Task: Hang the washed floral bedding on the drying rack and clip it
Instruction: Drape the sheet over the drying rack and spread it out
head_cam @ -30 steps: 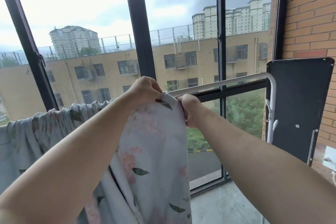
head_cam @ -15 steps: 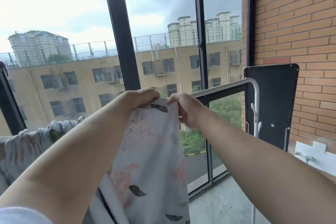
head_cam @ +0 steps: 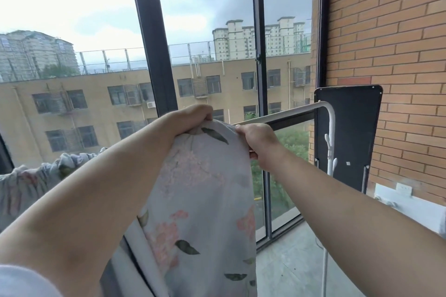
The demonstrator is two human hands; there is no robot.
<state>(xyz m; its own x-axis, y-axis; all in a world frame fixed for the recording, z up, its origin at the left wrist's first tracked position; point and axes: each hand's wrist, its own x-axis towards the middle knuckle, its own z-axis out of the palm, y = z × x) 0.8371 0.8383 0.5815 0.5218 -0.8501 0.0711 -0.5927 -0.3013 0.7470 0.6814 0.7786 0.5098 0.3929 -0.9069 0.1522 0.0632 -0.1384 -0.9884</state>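
The floral bedding [head_cam: 202, 190], pale grey with pink flowers and dark leaves, hangs over the white rail of the drying rack [head_cam: 284, 114]. My left hand [head_cam: 190, 117] grips its top fold at the rail. My right hand [head_cam: 258, 138] pinches the same fold on its right edge, just beside the bare stretch of rail. More of the bedding lies bunched along the rail at the far left [head_cam: 36, 176]. No clip is visible.
Tall dark-framed windows [head_cam: 149, 50] stand right behind the rack. A brick wall [head_cam: 391, 31] closes the right side, with a black panel [head_cam: 350, 132] leaning against it behind the rack's white upright [head_cam: 331, 142]. Grey floor lies below at the right.
My view has swung to the right and closer. Both hands keep their hold on the top fold, and the bedding has shifted a little to the right along the rail.
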